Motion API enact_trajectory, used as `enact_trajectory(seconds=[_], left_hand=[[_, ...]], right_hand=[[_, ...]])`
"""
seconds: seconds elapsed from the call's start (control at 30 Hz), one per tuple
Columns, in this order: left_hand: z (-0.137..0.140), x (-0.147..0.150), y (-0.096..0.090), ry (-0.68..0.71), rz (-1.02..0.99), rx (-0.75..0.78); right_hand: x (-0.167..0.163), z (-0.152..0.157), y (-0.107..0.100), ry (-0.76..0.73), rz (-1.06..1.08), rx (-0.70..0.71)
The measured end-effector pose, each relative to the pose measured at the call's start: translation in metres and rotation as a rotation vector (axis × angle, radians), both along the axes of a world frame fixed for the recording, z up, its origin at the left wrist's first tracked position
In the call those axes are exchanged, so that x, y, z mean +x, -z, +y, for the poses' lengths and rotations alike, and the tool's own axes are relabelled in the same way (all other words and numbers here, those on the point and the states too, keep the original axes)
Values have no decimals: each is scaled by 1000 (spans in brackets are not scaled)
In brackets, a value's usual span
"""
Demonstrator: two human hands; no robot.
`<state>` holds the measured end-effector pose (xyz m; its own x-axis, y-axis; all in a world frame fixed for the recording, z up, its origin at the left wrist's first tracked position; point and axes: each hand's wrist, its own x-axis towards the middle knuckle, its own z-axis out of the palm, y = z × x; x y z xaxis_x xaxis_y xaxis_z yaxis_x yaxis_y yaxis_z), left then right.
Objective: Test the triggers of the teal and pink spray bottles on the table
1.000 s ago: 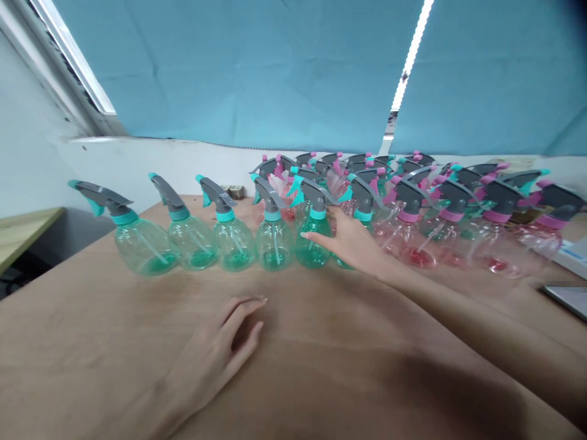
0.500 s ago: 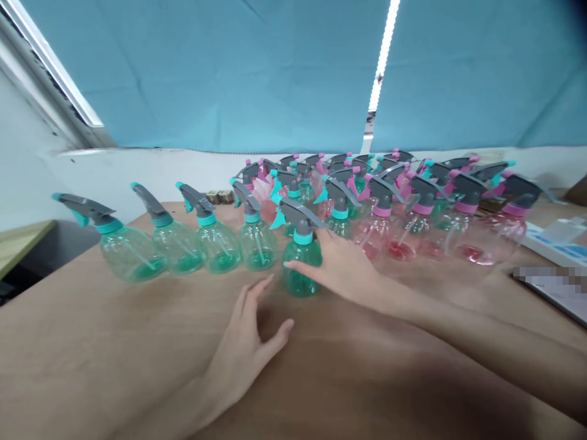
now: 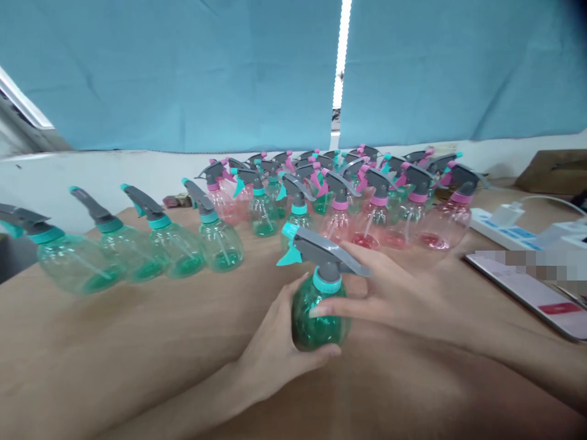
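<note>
Both my hands are around a green spray bottle [image 3: 316, 324] with a grey and teal trigger head, held in front of me over the wooden table [image 3: 183, 348]. My left hand [image 3: 279, 342] wraps its lower left side, the thumb near the base. From the right, my right hand [image 3: 389, 293] grips it below the teal collar, thumb across the front; its other fingers are partly hidden behind the bottle. Several green spray bottles [image 3: 222, 244] stand in a row to the left. Behind, pink spray bottles [image 3: 444, 223] and green ones stand close together.
On the right lie a phone [image 3: 518, 287] and a white power strip [image 3: 499, 229] with plugs and a cable. A brown box [image 3: 550, 174] sits at the far right. Blue sheeting [image 3: 183, 73] covers the wall behind the table.
The green spray bottle has come toward me, away from the others, in my right hand. My left hand, empty and apart before, has closed on it. The view has shifted right.
</note>
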<state>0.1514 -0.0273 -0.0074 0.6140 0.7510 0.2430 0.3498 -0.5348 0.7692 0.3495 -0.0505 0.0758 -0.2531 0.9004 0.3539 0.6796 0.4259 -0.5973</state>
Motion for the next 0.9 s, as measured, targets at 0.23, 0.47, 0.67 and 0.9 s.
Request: enact_trajectory(seconds=[0.23, 0.47, 0.67, 0.9], left_hand=[[9, 39, -7, 211, -23, -21], [29, 62, -12, 299, 17, 3], [36, 51, -6, 188, 192, 161], [44, 16, 0, 88, 473, 322]], right_hand=[[24, 5, -2, -69, 391, -150], [39, 8, -6, 4, 247, -216], [40, 25, 4, -90, 398, -180], [46, 45, 16, -140, 442, -55]])
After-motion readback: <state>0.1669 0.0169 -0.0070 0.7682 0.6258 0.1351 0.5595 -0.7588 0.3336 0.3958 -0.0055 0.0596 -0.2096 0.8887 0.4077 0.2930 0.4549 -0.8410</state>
